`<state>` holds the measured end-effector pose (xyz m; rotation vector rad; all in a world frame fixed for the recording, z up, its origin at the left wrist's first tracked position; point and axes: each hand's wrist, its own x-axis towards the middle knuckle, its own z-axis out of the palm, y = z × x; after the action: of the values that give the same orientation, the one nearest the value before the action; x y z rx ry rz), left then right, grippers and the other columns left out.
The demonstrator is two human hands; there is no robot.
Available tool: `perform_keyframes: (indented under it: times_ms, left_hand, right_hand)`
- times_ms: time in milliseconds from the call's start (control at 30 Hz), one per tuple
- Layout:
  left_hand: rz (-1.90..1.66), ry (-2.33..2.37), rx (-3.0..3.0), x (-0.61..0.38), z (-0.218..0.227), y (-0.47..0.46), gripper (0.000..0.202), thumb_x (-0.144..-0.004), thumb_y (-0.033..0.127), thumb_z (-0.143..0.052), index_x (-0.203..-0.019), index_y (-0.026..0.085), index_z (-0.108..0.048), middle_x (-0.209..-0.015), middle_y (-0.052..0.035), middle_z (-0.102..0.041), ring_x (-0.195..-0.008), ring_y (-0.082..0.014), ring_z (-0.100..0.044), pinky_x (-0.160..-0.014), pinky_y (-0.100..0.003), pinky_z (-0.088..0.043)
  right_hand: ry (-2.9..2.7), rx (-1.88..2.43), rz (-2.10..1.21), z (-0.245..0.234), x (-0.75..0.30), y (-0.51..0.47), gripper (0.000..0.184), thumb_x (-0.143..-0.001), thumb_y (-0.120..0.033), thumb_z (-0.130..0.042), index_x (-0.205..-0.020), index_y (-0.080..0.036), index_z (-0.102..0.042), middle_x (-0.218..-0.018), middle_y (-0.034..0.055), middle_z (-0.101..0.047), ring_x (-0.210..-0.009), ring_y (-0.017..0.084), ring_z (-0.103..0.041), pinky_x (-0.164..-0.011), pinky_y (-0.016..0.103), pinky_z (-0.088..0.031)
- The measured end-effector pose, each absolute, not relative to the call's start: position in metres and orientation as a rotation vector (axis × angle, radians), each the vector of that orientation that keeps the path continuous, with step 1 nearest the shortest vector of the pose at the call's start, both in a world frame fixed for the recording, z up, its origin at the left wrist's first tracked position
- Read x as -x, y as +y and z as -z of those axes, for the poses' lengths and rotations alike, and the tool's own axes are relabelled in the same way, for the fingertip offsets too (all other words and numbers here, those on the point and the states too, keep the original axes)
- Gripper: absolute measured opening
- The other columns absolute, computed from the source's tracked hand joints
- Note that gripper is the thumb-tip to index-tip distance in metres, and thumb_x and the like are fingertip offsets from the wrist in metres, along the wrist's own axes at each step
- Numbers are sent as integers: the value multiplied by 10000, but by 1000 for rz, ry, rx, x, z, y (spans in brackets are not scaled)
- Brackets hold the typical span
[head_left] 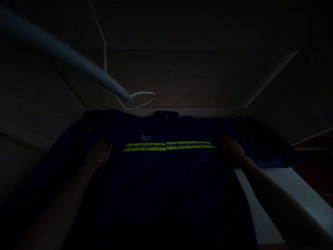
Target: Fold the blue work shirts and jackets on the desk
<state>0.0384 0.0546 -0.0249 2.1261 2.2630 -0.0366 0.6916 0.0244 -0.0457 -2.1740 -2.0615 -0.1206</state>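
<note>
A dark blue work jacket [166, 173] lies spread flat, front up, on a white table [286, 180], with a yellow-green reflective stripe [169, 146] across its chest. My left hand [100, 151] rests flat on the jacket's left chest, fingers stretched out, with a thin bangle at the wrist. My right hand [231, 147] lies flat on the jacket near its right shoulder, just past the stripe's end. The scene is very dark.
A pale tube [62, 52] slants down from the upper left, and a white cable [140, 99] loops from its tip above the jacket's collar. A brownish board [182, 76] stands behind the table. The table's right edge drops to a reddish floor [317, 163].
</note>
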Motion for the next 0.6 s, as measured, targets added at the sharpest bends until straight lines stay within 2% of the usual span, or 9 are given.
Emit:
perform_keyframes:
  times_ms: [67, 133, 200, 267, 367, 467, 600]
  left_hand:
    - [-58, 2218, -2224, -58, 14, 33, 585, -956, 363, -270, -1393, 32, -475, -1536, -237, -360, -1425, -348, -339, -1142, -566, -274]
    - [-208, 2092, -2353, -88, 9, -9, 580, -973, 392, -256, -1398, 71, -486, -1537, -181, -390, -1427, -291, -352, -1168, -504, -277]
    - [-245, 1909, -2447, -118, 13, -66, 536, -970, 441, -308, -1369, 171, -545, -1516, -111, -446, -1392, -262, -415, -1153, -475, -328]
    - [-185, 1757, -2583, -138, 26, -125, 498, -941, 465, -405, -1397, 299, -514, -1522, -47, -441, -1373, -277, -443, -1140, -529, -333]
    - [-251, 1698, -2714, -141, 52, -185, 603, -905, 434, -489, -1487, 324, -374, -1483, -38, -488, -1323, -284, -502, -1113, -517, -365]
    - [-340, 1728, -2734, -128, 66, -201, 718, -892, 394, -505, -1544, 316, -215, -1481, -53, -484, -1308, -295, -517, -1071, -506, -401]
    - [-383, 1639, -2816, -118, 64, -199, 755, -889, 311, -465, -1542, 381, -93, -1471, -50, -488, -1305, -338, -513, -1003, -586, -428]
  right_hand:
    - [-1935, 2084, 126, 31, -663, 2, 473, -999, -295, -281, -1358, -117, -531, -1372, 169, -569, -1288, 274, -513, -1069, 445, -420]
    - [-1939, 1922, 111, 24, -622, -38, 495, -1011, -359, -296, -1416, -141, -478, -1426, 149, -527, -1332, 264, -470, -1105, 440, -393]
    - [-2162, 1725, 12, 27, -580, -89, 472, -1012, -373, -339, -1425, -196, -484, -1470, 107, -489, -1369, 258, -430, -1146, 471, -340]
    - [-2410, 1609, -95, 38, -551, -139, 449, -1001, -380, -411, -1440, -304, -471, -1513, 40, -441, -1382, 261, -415, -1163, 522, -296]
    - [-2512, 1653, -118, 59, -550, -190, 507, -992, -369, -439, -1495, -357, -376, -1547, 6, -378, -1400, 267, -389, -1158, 550, -294]
    - [-2395, 1815, -52, 71, -588, -209, 542, -988, -377, -429, -1519, -337, -333, -1559, 10, -347, -1408, 277, -374, -1140, 550, -334]
    - [-2273, 1853, 98, 67, -624, -219, 560, -976, -364, -419, -1526, -322, -328, -1533, 28, -387, -1370, 306, -429, -1121, 580, -350]
